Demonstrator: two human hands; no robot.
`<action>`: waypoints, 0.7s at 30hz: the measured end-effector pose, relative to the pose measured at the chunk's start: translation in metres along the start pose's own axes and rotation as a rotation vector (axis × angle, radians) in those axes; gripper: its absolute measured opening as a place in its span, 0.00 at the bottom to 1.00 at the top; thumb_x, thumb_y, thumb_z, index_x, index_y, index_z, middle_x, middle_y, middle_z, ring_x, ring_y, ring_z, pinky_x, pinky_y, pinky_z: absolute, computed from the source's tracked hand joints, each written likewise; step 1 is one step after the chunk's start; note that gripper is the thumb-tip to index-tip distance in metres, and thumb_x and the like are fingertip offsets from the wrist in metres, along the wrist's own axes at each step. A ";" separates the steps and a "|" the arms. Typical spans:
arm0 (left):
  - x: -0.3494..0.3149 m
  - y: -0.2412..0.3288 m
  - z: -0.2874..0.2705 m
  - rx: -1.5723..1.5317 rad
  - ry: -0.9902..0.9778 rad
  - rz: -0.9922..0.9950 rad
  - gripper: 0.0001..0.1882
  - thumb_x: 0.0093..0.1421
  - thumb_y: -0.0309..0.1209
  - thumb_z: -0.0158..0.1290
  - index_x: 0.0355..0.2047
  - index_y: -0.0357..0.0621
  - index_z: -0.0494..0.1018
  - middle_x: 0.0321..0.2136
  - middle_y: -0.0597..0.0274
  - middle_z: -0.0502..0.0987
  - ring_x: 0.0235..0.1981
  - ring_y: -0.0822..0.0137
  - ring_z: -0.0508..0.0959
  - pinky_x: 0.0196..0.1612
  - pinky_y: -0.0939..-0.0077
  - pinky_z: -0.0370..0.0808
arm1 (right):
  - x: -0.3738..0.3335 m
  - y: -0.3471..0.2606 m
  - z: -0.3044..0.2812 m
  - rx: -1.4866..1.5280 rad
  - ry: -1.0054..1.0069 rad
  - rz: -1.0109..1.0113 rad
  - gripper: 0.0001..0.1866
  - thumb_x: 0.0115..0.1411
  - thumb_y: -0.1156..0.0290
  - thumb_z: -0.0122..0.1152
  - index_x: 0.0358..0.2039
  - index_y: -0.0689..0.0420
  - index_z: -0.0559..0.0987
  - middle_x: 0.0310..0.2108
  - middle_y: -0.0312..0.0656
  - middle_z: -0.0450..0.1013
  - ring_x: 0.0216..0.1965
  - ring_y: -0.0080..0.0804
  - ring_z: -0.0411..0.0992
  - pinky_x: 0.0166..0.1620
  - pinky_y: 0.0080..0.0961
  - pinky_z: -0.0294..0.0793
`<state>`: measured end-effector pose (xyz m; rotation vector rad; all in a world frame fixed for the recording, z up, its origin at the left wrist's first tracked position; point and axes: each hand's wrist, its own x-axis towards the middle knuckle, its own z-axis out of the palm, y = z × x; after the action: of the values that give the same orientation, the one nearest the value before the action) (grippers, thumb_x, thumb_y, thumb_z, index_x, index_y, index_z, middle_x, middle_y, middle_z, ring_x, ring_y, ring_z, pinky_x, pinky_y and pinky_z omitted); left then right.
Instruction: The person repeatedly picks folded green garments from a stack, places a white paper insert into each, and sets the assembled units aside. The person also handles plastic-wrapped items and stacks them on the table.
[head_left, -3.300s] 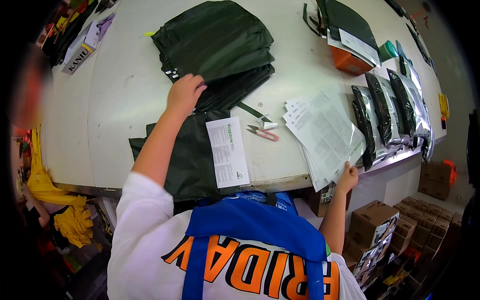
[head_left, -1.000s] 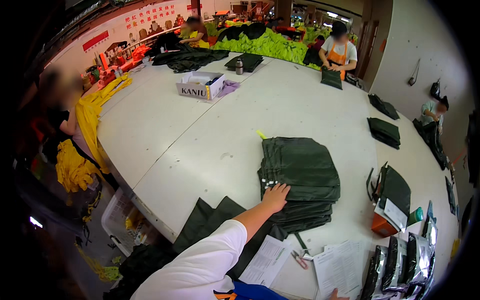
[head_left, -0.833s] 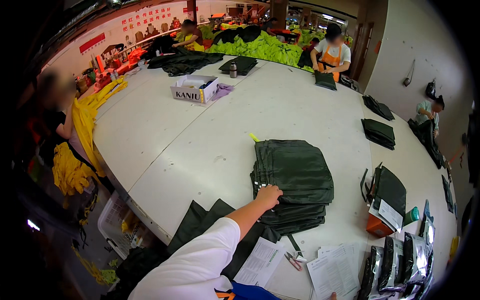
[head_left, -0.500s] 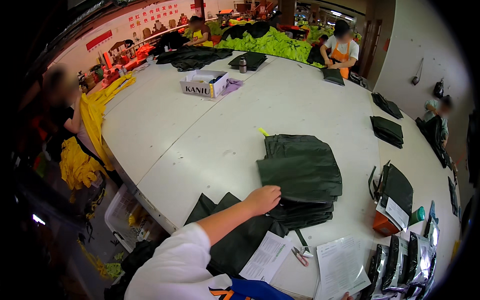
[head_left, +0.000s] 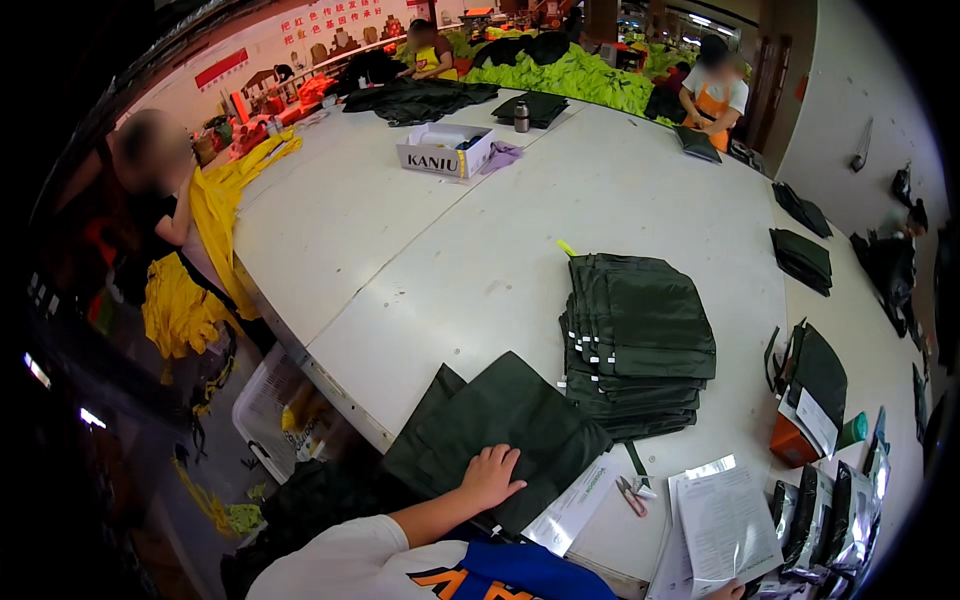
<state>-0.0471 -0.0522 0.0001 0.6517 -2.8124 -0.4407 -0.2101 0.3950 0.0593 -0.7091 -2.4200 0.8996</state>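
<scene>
Fabric piece (head_left: 530, 410), dark green, flat on the table's (head_left: 420, 290) near edge under the left hand (head_left: 492, 476), fingers loosely spread, probably light, soft and slippery, best pinched by a corner; right hand (head_left: 728, 591) at paper sheets (head_left: 725, 520), grip unclear.

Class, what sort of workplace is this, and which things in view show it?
Probably a garment or textile workshop: a stack of dark green fabric pieces on a large white worktable, pink-handled thread snips lying nearby, and a big heap of lime-green fabric at the back.
</scene>
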 end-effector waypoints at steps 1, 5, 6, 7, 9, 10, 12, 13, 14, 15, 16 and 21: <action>0.002 -0.002 0.004 -0.047 -0.016 0.011 0.22 0.51 0.39 0.58 0.45 0.44 0.69 0.42 0.54 0.68 0.42 0.52 0.71 0.40 0.60 0.73 | -0.001 -0.013 -0.001 0.002 0.000 -0.007 0.20 0.61 0.62 0.53 0.40 0.71 0.75 0.38 0.58 0.75 0.37 0.52 0.73 0.42 0.40 0.72; 0.002 -0.017 0.019 -0.148 -0.104 0.008 0.08 0.52 0.31 0.52 0.31 0.42 0.69 0.31 0.52 0.73 0.35 0.50 0.75 0.36 0.57 0.74 | 0.005 0.001 0.011 0.430 -0.301 0.070 0.19 0.60 0.62 0.56 0.46 0.64 0.73 0.41 0.47 0.72 0.41 0.41 0.70 0.46 0.34 0.69; 0.009 -0.022 0.021 -0.145 -0.098 -0.038 0.06 0.54 0.31 0.50 0.29 0.42 0.69 0.27 0.49 0.73 0.31 0.48 0.75 0.35 0.54 0.73 | 0.016 0.032 0.044 0.614 -0.474 0.040 0.17 0.60 0.69 0.57 0.46 0.65 0.71 0.39 0.40 0.69 0.42 0.30 0.66 0.49 0.26 0.66; 0.014 -0.018 0.014 -0.233 -0.054 -0.102 0.07 0.55 0.32 0.49 0.28 0.41 0.69 0.25 0.46 0.73 0.29 0.45 0.74 0.33 0.52 0.72 | -0.002 0.039 0.065 0.524 -0.422 -0.046 0.11 0.63 0.70 0.52 0.41 0.64 0.72 0.34 0.36 0.68 0.38 0.24 0.64 0.46 0.22 0.66; 0.019 -0.013 -0.013 -0.362 0.039 -0.139 0.08 0.56 0.32 0.50 0.27 0.41 0.68 0.25 0.46 0.72 0.30 0.43 0.73 0.32 0.52 0.70 | -0.048 -0.037 0.049 0.381 -0.752 -0.151 0.07 0.60 0.73 0.53 0.27 0.61 0.68 0.25 0.31 0.61 0.29 0.20 0.58 0.32 0.21 0.63; 0.020 -0.015 -0.016 -0.428 0.069 -0.143 0.08 0.57 0.32 0.51 0.27 0.41 0.68 0.25 0.47 0.72 0.29 0.44 0.73 0.31 0.53 0.69 | -0.063 -0.069 0.044 0.285 -0.796 -0.297 0.13 0.59 0.74 0.53 0.22 0.59 0.61 0.21 0.29 0.55 0.26 0.18 0.53 0.27 0.22 0.56; 0.028 -0.003 -0.033 -0.438 0.163 -0.118 0.06 0.57 0.29 0.53 0.27 0.40 0.69 0.22 0.51 0.72 0.24 0.52 0.74 0.28 0.63 0.70 | -0.078 -0.087 0.048 0.285 -0.858 -0.325 0.12 0.59 0.74 0.53 0.23 0.63 0.63 0.19 0.32 0.54 0.25 0.18 0.53 0.26 0.22 0.55; 0.031 0.001 -0.037 -0.435 0.140 -0.088 0.07 0.57 0.29 0.54 0.27 0.40 0.69 0.22 0.52 0.72 0.25 0.52 0.74 0.28 0.64 0.70 | -0.081 -0.098 0.047 0.250 -0.910 -0.258 0.10 0.59 0.74 0.53 0.25 0.64 0.65 0.19 0.33 0.57 0.25 0.18 0.53 0.27 0.21 0.57; 0.034 0.006 -0.039 -0.436 0.122 -0.053 0.07 0.57 0.29 0.54 0.27 0.40 0.68 0.22 0.53 0.72 0.25 0.53 0.73 0.28 0.64 0.69 | -0.092 -0.108 0.048 0.348 -0.909 -0.189 0.08 0.59 0.74 0.53 0.28 0.66 0.68 0.20 0.35 0.60 0.25 0.18 0.55 0.28 0.20 0.58; 0.033 0.010 -0.044 -0.424 0.089 -0.052 0.07 0.57 0.28 0.53 0.27 0.39 0.68 0.23 0.53 0.72 0.26 0.52 0.74 0.28 0.63 0.69 | -0.095 -0.100 0.063 0.295 -0.891 -0.267 0.08 0.60 0.73 0.53 0.32 0.67 0.72 0.21 0.35 0.63 0.26 0.18 0.57 0.29 0.19 0.60; 0.033 0.013 -0.044 -0.409 0.065 -0.029 0.07 0.57 0.28 0.53 0.27 0.39 0.68 0.23 0.53 0.72 0.26 0.52 0.74 0.29 0.63 0.69 | -0.108 -0.099 0.076 0.502 -0.909 -0.197 0.09 0.61 0.72 0.53 0.34 0.67 0.73 0.22 0.35 0.66 0.26 0.17 0.60 0.30 0.18 0.62; 0.033 0.004 -0.045 -0.371 0.020 0.019 0.07 0.56 0.28 0.53 0.27 0.39 0.68 0.23 0.52 0.72 0.26 0.50 0.74 0.29 0.60 0.70 | -0.095 -0.113 0.088 0.458 -0.865 -0.182 0.09 0.63 0.72 0.52 0.35 0.65 0.74 0.26 0.33 0.71 0.28 0.16 0.64 0.32 0.16 0.65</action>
<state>-0.0645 -0.0749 0.0483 0.5431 -2.6105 -0.9159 -0.2227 0.2234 0.0556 0.1201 -2.7090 1.8766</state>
